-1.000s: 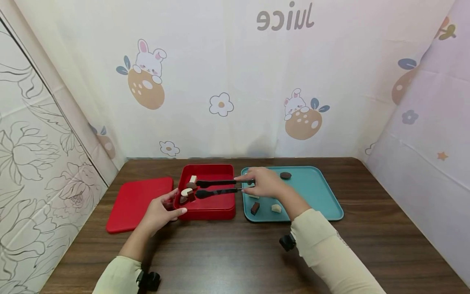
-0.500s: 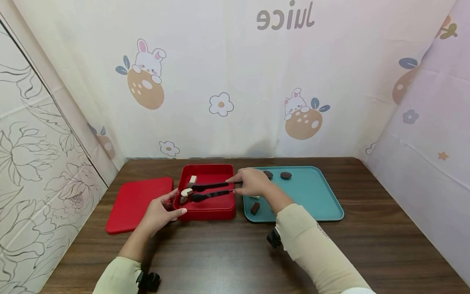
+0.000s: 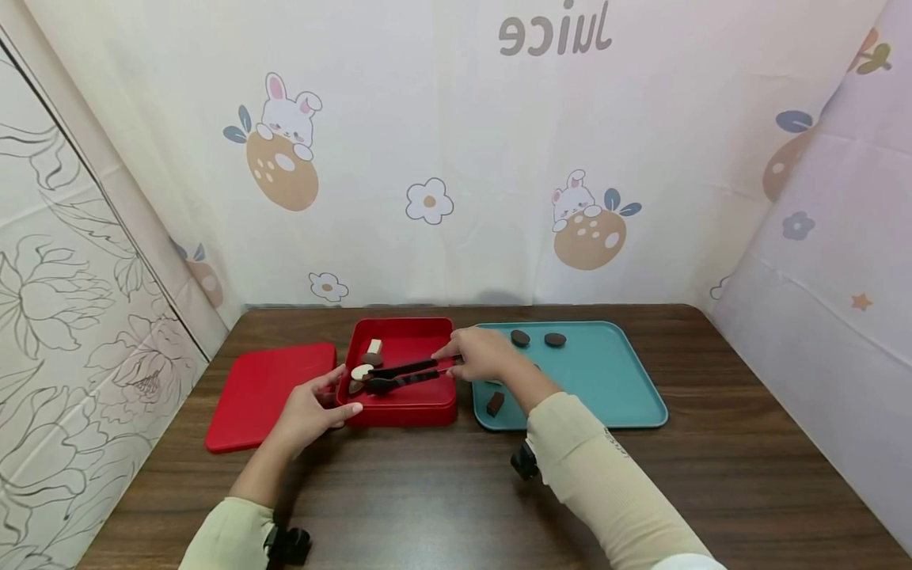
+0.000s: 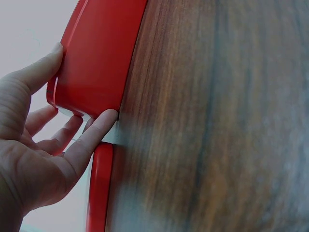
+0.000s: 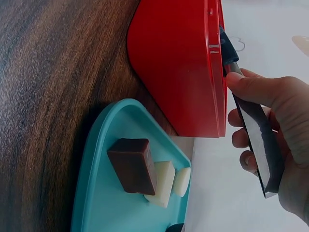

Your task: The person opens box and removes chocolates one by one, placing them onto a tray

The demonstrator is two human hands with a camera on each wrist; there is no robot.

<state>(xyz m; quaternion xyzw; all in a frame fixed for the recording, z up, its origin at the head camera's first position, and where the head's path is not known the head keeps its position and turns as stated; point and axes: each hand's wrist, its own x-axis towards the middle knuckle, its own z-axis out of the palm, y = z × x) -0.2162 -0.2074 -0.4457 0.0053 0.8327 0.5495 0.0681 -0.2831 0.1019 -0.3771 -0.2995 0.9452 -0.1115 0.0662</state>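
My left hand point(image 3: 306, 412) holds the front left corner of the red box point(image 3: 413, 416), thumb at the front wall and fingers along the side. My right hand point(image 3: 480, 352) grips black-tipped tongs point(image 3: 409, 380), which reach left across the box with their tips low among the sweets. Inside lie a white block point(image 3: 374, 346), a brown oval chocolate point(image 3: 372, 359), a white oval piece point(image 3: 361, 372) and another brown oval point(image 3: 356, 387). In the right wrist view, thumb and fingers close round the tongs' metal arms point(image 5: 265, 140); the box wall hides the tips.
To the right, a teal tray point(image 3: 606, 396) carries two brown ovals point(image 3: 537, 339), a dark brown block point(image 3: 495, 404) and white pieces point(image 5: 164, 183). Left of the box lies a red lid point(image 3: 264, 396). All rest on a wooden table point(image 3: 427, 491) before a patterned curtain.
My right hand has moved left with the tongs, whose tips now sit further left and lower among the sweets. The left hand and box have stayed in place.
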